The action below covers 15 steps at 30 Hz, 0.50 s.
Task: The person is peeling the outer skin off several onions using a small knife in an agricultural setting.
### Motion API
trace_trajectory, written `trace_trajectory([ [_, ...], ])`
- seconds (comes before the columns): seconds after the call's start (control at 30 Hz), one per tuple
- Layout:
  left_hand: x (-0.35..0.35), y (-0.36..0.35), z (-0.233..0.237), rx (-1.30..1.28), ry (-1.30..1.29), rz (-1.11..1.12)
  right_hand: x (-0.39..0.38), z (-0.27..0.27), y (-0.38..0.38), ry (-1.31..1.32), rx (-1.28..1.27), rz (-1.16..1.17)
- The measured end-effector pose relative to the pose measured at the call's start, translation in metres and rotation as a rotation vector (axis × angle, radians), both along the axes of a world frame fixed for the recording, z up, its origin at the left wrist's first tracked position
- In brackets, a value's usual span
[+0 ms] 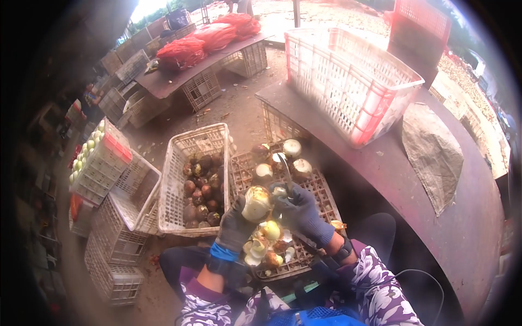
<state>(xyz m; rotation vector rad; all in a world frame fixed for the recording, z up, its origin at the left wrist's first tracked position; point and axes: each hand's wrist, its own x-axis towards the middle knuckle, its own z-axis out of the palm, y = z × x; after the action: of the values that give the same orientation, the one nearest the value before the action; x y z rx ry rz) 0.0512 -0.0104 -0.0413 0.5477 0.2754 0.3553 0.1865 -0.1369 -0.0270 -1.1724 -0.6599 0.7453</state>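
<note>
My left hand (234,225), in a dark glove, is wrapped round a pale, partly peeled round vegetable (256,204). Just to its right, my right hand (299,211), also gloved, grips a knife (286,169) whose blade points up and away from me. Both hands are close together over an upturned plastic crate (322,191). Beyond them on this crate lie several pale peeled vegetables (292,148). Nearer my lap are peel pieces (255,250) and a yellowish vegetable (270,230).
A crate (169,179) of dark red-brown vegetables (205,190) stands left. A white and red crate (348,92) and a cloth (432,152) lie on the curved table (375,165) at right. Stacked crates (117,244) stand far left; red bags (212,38) lie on a farther table.
</note>
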Motion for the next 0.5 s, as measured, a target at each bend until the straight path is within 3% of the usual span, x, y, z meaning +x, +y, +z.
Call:
trace_trajectory([
  [0.2, 0.000, -0.008, 0.012, 0.273, 0.096, 0.023, 0.002, -0.002, -0.002, -0.411, 0.018, -0.049],
  [0.5, -0.006, -0.012, 0.032, 0.568, 0.190, 0.050, 0.011, 0.017, -0.012, -0.304, -0.101, 0.256],
])
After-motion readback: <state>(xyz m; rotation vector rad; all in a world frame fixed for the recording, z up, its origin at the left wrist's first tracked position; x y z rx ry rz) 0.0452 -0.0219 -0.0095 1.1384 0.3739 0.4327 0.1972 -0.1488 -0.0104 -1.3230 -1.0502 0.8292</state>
